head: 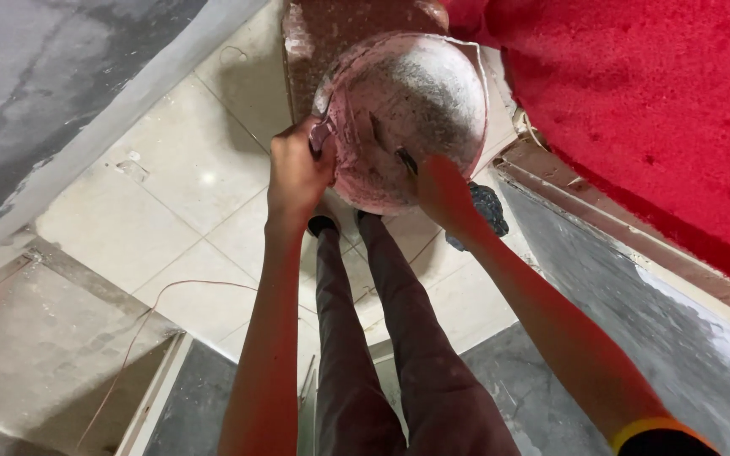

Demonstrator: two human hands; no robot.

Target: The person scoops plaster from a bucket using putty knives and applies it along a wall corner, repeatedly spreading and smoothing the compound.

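My forearms reach down over my legs (382, 338) to the dusty pan (403, 118) above the tiles (171, 194), left hand (296, 173) clenched on its rim, right hand (443, 190) gripping the near edge, powder coating its inside.

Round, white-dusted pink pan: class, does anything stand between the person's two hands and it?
Nothing visible does. The left hand and right hand both already touch the rim of the round, white-dusted pink pan, on opposite sides.
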